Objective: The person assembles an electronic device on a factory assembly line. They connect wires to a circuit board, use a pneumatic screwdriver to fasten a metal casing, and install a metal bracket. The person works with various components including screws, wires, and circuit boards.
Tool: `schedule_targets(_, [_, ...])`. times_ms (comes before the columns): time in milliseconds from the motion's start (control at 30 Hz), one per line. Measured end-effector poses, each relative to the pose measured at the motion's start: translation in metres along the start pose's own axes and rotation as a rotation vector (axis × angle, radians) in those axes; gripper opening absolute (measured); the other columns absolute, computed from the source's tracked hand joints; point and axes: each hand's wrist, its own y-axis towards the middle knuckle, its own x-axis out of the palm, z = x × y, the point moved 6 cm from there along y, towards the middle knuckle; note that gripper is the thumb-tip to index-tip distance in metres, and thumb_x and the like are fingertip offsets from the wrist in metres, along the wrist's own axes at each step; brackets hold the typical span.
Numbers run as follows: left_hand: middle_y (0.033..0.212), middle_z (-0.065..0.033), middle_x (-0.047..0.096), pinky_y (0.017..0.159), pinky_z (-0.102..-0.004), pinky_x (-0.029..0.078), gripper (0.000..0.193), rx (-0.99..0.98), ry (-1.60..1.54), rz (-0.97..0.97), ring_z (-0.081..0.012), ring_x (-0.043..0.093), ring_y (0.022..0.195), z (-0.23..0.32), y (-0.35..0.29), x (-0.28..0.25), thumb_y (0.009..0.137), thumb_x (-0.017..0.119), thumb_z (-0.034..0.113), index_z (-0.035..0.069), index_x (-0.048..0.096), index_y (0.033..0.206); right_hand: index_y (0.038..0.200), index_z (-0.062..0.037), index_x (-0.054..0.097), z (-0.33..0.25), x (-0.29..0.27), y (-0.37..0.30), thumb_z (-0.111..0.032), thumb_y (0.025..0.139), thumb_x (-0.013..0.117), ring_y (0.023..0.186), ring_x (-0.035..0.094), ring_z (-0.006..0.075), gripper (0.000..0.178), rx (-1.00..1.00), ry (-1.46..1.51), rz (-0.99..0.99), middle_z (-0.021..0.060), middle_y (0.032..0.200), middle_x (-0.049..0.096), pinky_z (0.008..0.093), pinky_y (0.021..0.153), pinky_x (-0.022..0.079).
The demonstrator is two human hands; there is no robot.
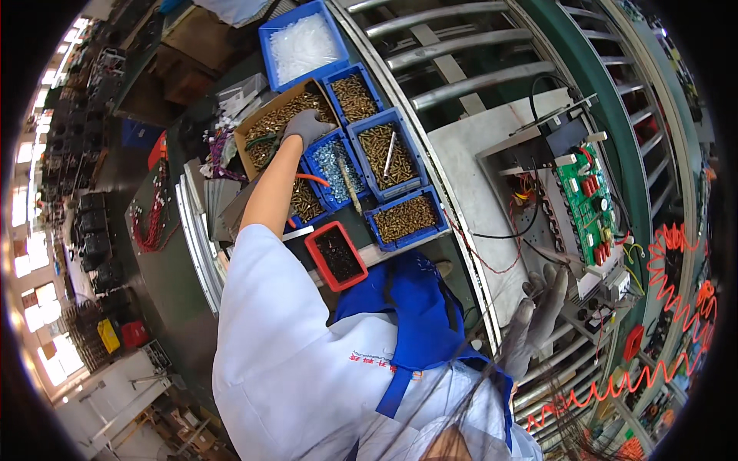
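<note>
Right now our left hand (306, 125), in a grey glove, reaches far out into the cardboard box (254, 123) of brass-coloured screws (277, 119). It lies palm down on the heap with fingers curled in; whether any screws are pinched under it we cannot tell. Our right hand (538, 311), also gloved, hangs spread and holding nothing, just beside the lower edge of the metal chassis (492, 184) that carries the green circuit board (586, 201).

As we judge it, picking here goes best if we rake with the fingertips and lift only a few pieces, since the screws are small, slick and loose and slide off a knit glove easily. Keeping the wrist low over the box would let strays fall back in and not into the neighbouring bins.

Those blue bins (384, 154) sit touching the box on the counter (177, 261): hard plastic, rectangular, each with a different fastener, some brassy, some silvery. The top bin (301, 44) holds pale, translucent plastic pieces. A red tray (335, 255) of dark small parts sits nearest our body. On the board, red components stand up; black cables (530, 223) loop over the chassis, and a coiled orange hose (669, 253) hangs at the right.
</note>
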Motion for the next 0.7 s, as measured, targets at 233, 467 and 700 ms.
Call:
schedule_targets(233, [0.111,-0.0164,0.067,0.085,-0.0377,0.051,0.035,0.040,-0.120,-0.122,-0.0296,0.067,0.084,-0.022,0.033,0.008,0.078,0.070,0.020,0.005,0.066,0.110,0.146,0.0028,0.029,0.001,0.016,-0.014,-0.054,0.092,0.050,0.111,0.055,0.0292,0.081,0.093,0.010,0.005,0.0243,0.135,0.047,0.0393,0.094,0.043])
schedule_targets(467, [0.111,-0.0158,0.066,0.082,-0.0381,0.051,0.041,0.403,-0.052,0.175,-0.0288,0.067,0.089,0.029,-0.104,-0.062,0.084,0.065,0.024,0.010,0.060,0.123,0.144,0.0053,0.030,-0.011,0.030,-0.010,-0.052,0.094,0.049,0.110,0.055,0.0284,0.079,0.011,0.021,-0.052,0.0239,0.133,0.048,0.0385,0.093,0.044])
schedule_targets(700, [0.099,-0.0179,0.061,0.078,-0.0463,0.049,0.033,0.410,0.277,-0.275,-0.0356,0.061,0.091,0.027,-0.281,0.077,0.081,0.066,0.025,0.005,0.057,0.105,0.140,0.0046,0.038,0.005,0.031,-0.026,-0.036,0.092,0.059,0.112,0.056,0.0293,0.066,0.038,0.109,-0.238,0.0216,0.130,0.052,0.0395,0.096,0.044])
